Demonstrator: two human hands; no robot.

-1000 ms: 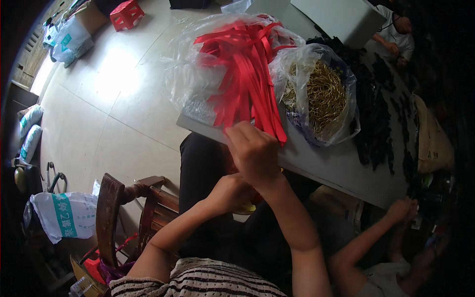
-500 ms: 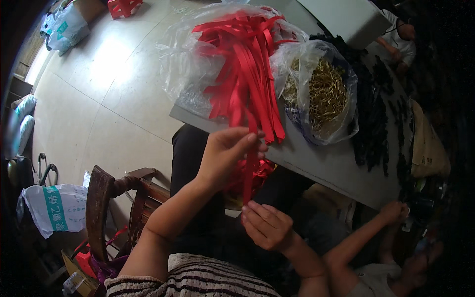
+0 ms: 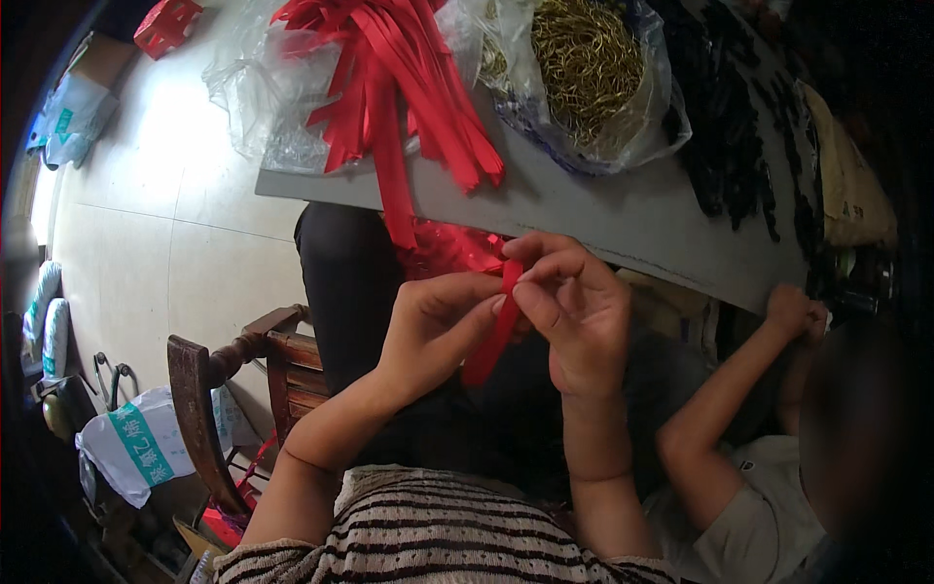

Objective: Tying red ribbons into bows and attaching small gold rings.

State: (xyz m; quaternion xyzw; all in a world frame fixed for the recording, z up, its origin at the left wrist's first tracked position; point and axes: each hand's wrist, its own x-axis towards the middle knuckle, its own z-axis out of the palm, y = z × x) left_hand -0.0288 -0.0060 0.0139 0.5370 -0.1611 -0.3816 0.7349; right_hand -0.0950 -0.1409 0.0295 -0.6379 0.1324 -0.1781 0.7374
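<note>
Both hands pinch one red ribbon strip (image 3: 498, 316) in front of the lap: left hand (image 3: 438, 326) low, right hand (image 3: 574, 311) at top. Folding step; next needs a tight crease. Ribbon pile (image 3: 409, 88) just beyond, on tabletop (image 3: 603, 209).

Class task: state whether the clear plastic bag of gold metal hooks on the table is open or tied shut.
Open. The bag gapes at its top, its rim spread wide, with the gold hooks exposed inside.

Both hands, left hand (image 3: 438, 326) and right hand (image 3: 574, 311), meet, fingers pinched.
</note>
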